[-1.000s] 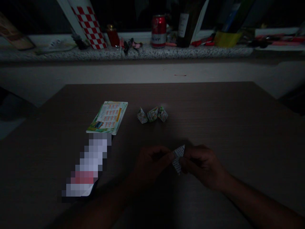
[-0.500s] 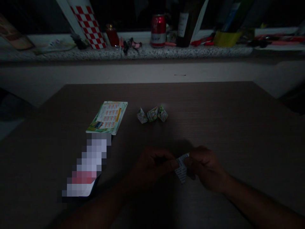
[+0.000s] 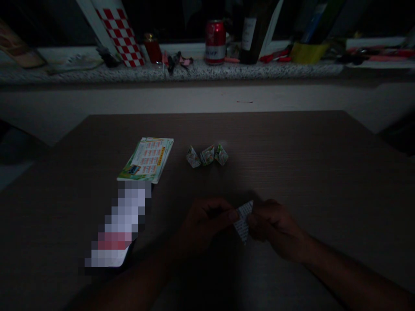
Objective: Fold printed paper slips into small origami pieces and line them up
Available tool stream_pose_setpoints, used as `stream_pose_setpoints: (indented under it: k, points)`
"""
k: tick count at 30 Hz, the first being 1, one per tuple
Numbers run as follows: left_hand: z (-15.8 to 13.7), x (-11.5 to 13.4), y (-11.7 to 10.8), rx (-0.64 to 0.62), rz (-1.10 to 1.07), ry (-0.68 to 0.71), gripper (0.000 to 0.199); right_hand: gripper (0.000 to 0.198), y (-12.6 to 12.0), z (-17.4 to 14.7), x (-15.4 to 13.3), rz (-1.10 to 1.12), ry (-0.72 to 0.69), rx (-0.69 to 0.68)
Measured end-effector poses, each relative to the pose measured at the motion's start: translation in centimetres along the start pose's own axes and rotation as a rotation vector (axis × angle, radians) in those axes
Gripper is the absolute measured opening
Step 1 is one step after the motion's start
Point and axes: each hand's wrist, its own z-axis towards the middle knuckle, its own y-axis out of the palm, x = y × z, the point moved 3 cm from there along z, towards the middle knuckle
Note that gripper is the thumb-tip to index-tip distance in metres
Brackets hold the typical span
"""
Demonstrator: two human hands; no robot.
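A small folded piece of printed paper (image 3: pixel 243 222), roughly triangular with one point downward, is held above the table between both hands. My left hand (image 3: pixel 207 220) pinches its left edge between thumb and fingers. From the other side, my right hand (image 3: pixel 275 224) grips its right edge, thumb on top. The fingers behind the paper are partly hidden. Beyond my hands, three small folded paper pieces (image 3: pixel 207 155) stand side by side in a row on the table.
On the wooden table (image 3: pixel 292 151), a stack of printed cards (image 3: pixel 147 160) lies to the left. A phone (image 3: pixel 119 229) with a blurred screen touches its near end. Along the stone windowsill (image 3: pixel 194 74) stand a red can (image 3: pixel 215 41), a dark bottle (image 3: pixel 249 41) and a checkered tube (image 3: pixel 119 32).
The folded paper has shifted slightly up and left and turned a little, showing more of its printed face. Both hands keep their pinch on it. Things on the table have stayed put.
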Motion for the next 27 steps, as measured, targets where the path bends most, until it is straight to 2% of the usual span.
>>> stream_pose_setpoints:
  k: [6, 11, 15, 19, 27]
  points:
    - [0.1, -0.3, 0.0, -0.001, 0.002, -0.013, 0.026, 0.038, 0.1, 0.0, -0.5, -0.104, -0.02, -0.024]
    - [0.2, -0.6, -0.2, 0.064, -0.005, -0.026, 0.026, 0.035, 0.5, 0.3, -0.7, -0.133, -0.008, -0.117]
    - [0.4, -0.7, -0.2, 0.063, -0.037, -0.014, 0.026, 0.038, 0.7, 0.3, -0.7, -0.15, -0.021, -0.097]
    - [0.3, -0.5, -0.3, 0.093, -0.053, -0.002, 0.024, 0.034, 1.0, 0.2, -0.5, -0.193, 0.013, -0.141]
    - [0.5, -0.8, -0.3, 0.113, -0.147, -0.002, 0.024, 0.03, 1.1, 0.6, -0.7, -0.232, -0.014, -0.114]
